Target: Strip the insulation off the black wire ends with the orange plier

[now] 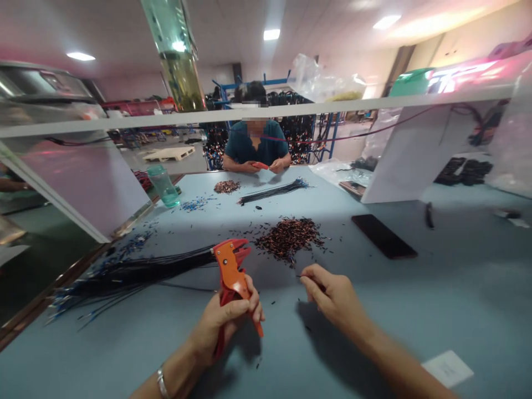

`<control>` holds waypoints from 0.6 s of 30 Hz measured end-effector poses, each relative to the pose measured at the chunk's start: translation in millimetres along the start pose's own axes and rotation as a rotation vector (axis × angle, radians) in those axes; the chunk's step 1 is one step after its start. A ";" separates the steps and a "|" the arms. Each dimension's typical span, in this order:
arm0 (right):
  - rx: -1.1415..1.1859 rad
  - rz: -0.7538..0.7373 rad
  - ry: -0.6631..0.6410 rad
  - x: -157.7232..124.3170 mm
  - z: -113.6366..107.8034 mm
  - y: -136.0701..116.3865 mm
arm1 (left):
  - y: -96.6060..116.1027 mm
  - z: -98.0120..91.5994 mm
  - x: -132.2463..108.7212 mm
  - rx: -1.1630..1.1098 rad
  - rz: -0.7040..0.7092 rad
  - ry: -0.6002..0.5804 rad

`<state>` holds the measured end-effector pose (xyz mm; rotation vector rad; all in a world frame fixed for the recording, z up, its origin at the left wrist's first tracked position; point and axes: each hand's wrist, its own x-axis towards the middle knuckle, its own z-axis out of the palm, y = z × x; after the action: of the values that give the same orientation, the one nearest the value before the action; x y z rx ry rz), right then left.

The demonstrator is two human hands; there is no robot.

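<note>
Left grip [230,315] wraps the orange-red stripping tool [228,266], held above the desk [469,310] near the black wire bundle's end [201,258]. Right grip [334,293] pinches a small dark piece [298,276], nearside of the dark-bit pile [291,237]. Phone [384,236] lies farther right.

A dark phone [384,236] lies right of centre on my feed; I see a white card [448,369] at lower right, a greenish bottle [163,187] left of centre, a pale pallet [169,154] above it, and a dark-shirted person [275,138] at upper centre beyond a white shelf [332,106].
</note>
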<state>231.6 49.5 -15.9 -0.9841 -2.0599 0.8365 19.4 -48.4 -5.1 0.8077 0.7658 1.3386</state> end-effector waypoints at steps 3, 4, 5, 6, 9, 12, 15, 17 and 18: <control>-0.078 -0.046 0.036 -0.3 0.2 0.3 | 3.4 -1.4 0.5 0.118 0.060 0.021; -0.089 -0.050 0.038 -0.3 0.4 0.5 | 4.6 -2.1 0.4 0.179 0.085 0.037; -0.085 -0.044 0.029 -0.2 0.8 1.0 | 5.7 -2.9 0.0 0.252 0.111 0.059; -0.072 -0.031 0.011 -0.2 1.2 1.7 | 6.4 -3.9 -0.6 0.338 0.138 0.088; -0.016 0.013 -0.051 -0.4 3.3 5.6 | 5.5 -7.2 -3.4 0.661 0.240 0.165; 0.023 0.037 -0.092 -0.7 5.8 10.3 | 0.4 -10.0 -5.2 0.965 0.361 0.208; 0.057 0.033 -0.128 -1.3 7.3 12.9 | -5.8 -10.9 -4.8 1.145 0.432 0.162; 0.047 0.001 -0.134 -1.9 6.7 12.1 | -8.7 -9.9 -4.1 1.215 0.476 0.106; 0.031 -0.027 -0.120 -2.1 6.0 11.0 | -9.6 -9.1 -3.8 1.242 0.491 0.078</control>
<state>232.0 51.8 -28.4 -0.9070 -2.1494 0.9314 16.3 -52.1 -18.0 2.0182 1.5611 1.2228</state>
